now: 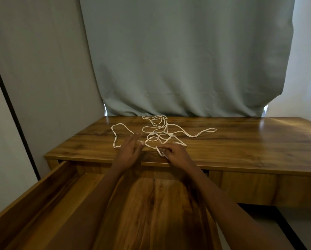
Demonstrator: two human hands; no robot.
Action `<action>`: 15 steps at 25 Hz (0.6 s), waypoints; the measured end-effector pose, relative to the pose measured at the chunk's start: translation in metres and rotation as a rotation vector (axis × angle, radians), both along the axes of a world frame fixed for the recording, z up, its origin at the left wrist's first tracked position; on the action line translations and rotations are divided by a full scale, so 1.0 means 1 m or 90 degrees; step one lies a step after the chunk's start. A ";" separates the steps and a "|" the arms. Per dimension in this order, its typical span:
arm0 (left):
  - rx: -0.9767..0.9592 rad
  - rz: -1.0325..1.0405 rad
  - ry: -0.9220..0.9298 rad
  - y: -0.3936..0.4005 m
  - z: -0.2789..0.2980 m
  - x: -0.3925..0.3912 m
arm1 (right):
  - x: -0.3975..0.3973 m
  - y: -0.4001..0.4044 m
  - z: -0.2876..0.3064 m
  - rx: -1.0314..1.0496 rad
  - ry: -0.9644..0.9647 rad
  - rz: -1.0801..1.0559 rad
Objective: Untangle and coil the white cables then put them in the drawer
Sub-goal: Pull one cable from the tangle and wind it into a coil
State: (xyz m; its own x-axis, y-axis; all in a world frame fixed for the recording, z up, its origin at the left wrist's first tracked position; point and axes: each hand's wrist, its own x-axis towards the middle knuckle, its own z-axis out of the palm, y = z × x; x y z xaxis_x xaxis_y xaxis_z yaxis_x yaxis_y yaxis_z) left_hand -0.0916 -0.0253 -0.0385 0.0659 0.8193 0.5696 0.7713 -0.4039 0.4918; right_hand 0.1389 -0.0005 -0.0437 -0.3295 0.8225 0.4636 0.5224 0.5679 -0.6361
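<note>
Two hands work at the near edge of the desk (241, 141) in the head view. Your left hand (128, 150) lies flat on the wood with its fingers straight and slightly spread, fingertips (135, 137) just beside a strand of the white cables (158, 130); it grips nothing. Your right hand (176, 153) has its fingers curled and pinches a short loop of the same cables near the desk's front edge. The cables lie tangled in the middle of the desktop: one long loop runs out to the left, one narrow loop reaches to the right, and a knot of smaller loops sits between them, extending back to the foot of the grey-green curtain (187, 60). Small connector ends show within the knot, though you cannot tell their type. Below your forearms the drawer (48, 192) stands pulled out toward you, its wooden floor visible and its left wall running along the lower left of the frame. A pale wall panel (42, 69) stands to the left of the curtain.
</note>
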 end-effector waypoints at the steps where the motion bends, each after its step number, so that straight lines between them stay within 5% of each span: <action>1: -0.027 0.005 0.019 0.001 0.001 0.006 | 0.002 0.002 0.003 0.013 0.098 -0.056; 3: -0.081 0.017 0.065 0.011 -0.001 0.015 | 0.008 0.010 0.010 0.059 0.189 -0.180; 5: -0.126 0.034 0.086 0.025 -0.005 0.017 | 0.018 0.027 0.019 0.082 0.128 -0.223; 9: -0.197 0.073 0.169 0.047 -0.008 0.003 | 0.032 0.091 0.032 0.011 -0.098 -0.162; 15: -0.211 0.088 0.201 0.069 -0.001 -0.043 | 0.001 0.173 0.025 -0.058 -0.230 -0.031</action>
